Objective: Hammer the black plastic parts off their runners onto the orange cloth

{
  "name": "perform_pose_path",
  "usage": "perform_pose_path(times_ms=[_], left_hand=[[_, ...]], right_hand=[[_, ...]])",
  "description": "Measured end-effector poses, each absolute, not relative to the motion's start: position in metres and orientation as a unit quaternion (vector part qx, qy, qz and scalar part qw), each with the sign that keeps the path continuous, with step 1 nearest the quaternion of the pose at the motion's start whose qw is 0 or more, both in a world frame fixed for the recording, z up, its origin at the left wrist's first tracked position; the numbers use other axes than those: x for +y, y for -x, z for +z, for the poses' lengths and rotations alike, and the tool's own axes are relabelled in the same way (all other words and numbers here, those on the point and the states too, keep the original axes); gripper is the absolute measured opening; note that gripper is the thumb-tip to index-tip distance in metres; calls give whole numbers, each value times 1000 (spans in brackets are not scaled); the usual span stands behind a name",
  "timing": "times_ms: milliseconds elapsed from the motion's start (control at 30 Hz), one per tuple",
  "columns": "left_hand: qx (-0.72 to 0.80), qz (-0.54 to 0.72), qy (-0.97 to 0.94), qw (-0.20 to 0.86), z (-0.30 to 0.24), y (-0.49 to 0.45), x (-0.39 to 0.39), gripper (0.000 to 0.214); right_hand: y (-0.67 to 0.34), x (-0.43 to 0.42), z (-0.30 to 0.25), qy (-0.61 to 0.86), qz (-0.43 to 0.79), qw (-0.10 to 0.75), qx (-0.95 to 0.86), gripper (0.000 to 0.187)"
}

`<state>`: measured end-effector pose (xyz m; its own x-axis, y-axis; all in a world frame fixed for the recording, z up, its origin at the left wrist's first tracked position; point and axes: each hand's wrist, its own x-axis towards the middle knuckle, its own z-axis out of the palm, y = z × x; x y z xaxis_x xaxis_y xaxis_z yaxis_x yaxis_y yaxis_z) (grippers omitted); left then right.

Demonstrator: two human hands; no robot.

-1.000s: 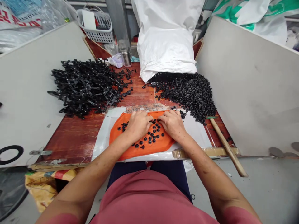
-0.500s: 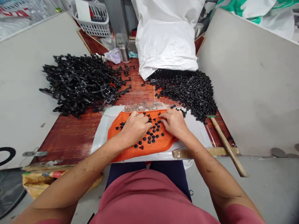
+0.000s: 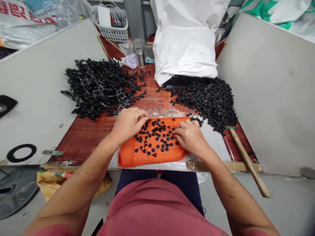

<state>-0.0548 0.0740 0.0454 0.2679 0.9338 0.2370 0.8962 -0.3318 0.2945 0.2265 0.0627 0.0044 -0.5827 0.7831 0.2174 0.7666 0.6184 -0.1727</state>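
An orange cloth (image 3: 145,160) lies on the bench in front of me, with several small black mushroom-shaped plastic pieces (image 3: 162,146) scattered over it, some upside down and some on their sides. My left hand (image 3: 129,124) is over the cloth's upper left part, thumb and fingers drawn together near its far edge beside some pieces. Whatever is between those fingertips is too small to make out. On the right side of the cloth rests my right hand (image 3: 190,135), fingers curled and closed, tips beside several pieces; their grip is hidden.
At the left is a tangled heap of black plastic strips (image 3: 98,87). A pile of loose black pieces (image 3: 214,101) spreads from a white sack (image 3: 184,49) at the right. A wooden-handled tool (image 3: 248,160) overhangs the front edge. A metal flask (image 3: 140,57) stands behind, between grey side panels (image 3: 268,91).
My left hand has moved left and up from the middle of the cloth, uncovering more black pieces. My right hand stays near the cloth's right side. The whole view has shifted slightly.
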Motion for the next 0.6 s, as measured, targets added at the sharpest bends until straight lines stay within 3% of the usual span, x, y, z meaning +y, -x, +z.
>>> perform_pose_path(times_ms=[167, 367, 600], left_hand=[[550, 141, -818, 93, 30, 54, 67, 21], [556, 46, -828, 49, 14, 23, 72, 21], [558, 25, -830, 1, 17, 32, 78, 15]], right_hand=[[-202, 79, 5, 422, 21, 147, -894, 20], [-184, 93, 3, 419, -24, 86, -903, 24], [-189, 94, 6, 418, -29, 49, -906, 25]])
